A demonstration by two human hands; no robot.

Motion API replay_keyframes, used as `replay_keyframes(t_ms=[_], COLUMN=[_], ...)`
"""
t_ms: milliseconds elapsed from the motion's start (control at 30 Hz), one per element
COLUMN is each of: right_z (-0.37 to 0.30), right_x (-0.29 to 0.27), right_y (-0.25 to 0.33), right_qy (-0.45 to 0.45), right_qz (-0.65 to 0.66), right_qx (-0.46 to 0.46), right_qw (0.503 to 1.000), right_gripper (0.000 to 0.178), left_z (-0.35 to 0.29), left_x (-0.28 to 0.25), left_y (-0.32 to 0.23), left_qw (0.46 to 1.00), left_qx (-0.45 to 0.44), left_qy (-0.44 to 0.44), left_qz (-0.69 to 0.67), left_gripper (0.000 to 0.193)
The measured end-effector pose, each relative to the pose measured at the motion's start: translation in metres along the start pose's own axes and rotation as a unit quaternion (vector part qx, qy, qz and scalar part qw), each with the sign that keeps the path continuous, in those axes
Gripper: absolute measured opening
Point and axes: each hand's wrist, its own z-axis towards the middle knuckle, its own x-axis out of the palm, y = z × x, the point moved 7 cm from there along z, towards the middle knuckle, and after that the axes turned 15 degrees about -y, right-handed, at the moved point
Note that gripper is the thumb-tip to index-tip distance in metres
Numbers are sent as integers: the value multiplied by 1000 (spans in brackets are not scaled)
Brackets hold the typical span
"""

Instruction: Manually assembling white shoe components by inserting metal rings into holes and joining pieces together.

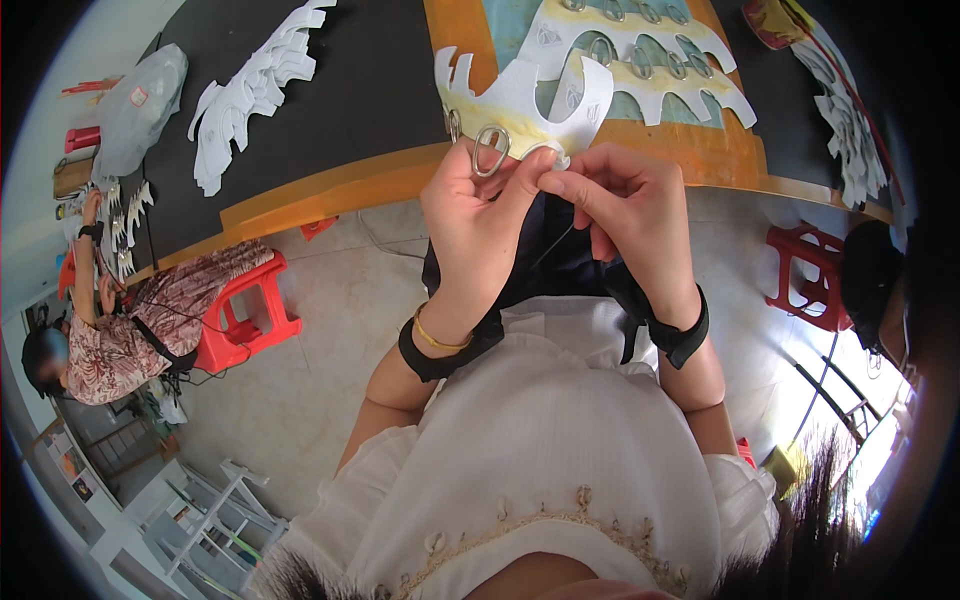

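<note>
Between my hands, at the table's near edge, is a white cut-out piece [500, 100] with scalloped edges, yellowish smears like glue and an oval metal ring [491, 151]. My left hand [475, 225] is closed on its lower edge, thumb on top. My right hand [630, 205] pinches at a small folded white tab on the same edge, its thumb close to the left thumb; the fingertips hide part of the tab. Just beyond lie more white cut-out pieces [640, 92] with several oval metal rings along their edges.
An orange-edged mat [465, 40] lies on the dark table [370, 90]. Stacked white cut-outs [250, 95] are at left, others [845, 125] at right. A clear plastic bag [140, 105] stands far left. Another person [130, 350] works there beside a red stool [250, 315]; another red stool [808, 275] is at right.
</note>
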Motion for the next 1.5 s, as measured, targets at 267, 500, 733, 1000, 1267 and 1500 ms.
replay_keyframes(t_ms=[267, 500, 733, 1000, 1267, 1500], right_z=[-7, -5, 2, -4, -6, -3], right_x=[-1, 1, 6, 3, 3, -7], right_y=[2, 4, -9, -2, 9, 12], right_qy=[-39, -53, 12, 7, 1, 35], right_qz=[2, 4, 81, 36, -32, -23], right_qx=[-46, -55, 31, 11, -26, 12], right_qw=[998, 997, 996, 999, 999, 999], right_gripper=[19, 20, 19, 17, 19, 17], left_z=[1, 2, 1, 6, 5, 5], left_x=[-2, -6, -5, -5, 2, 4], left_y=[-5, -4, -3, 0, 1, 7], left_qw=[996, 996, 997, 994, 998, 997], left_qx=[53, 57, 45, 17, 13, -5], left_qy=[-32, -39, -30, -47, -26, -12], left_qz=[58, 59, 62, 98, 49, 70], left_gripper=[21, 22, 21, 23, 24, 24])
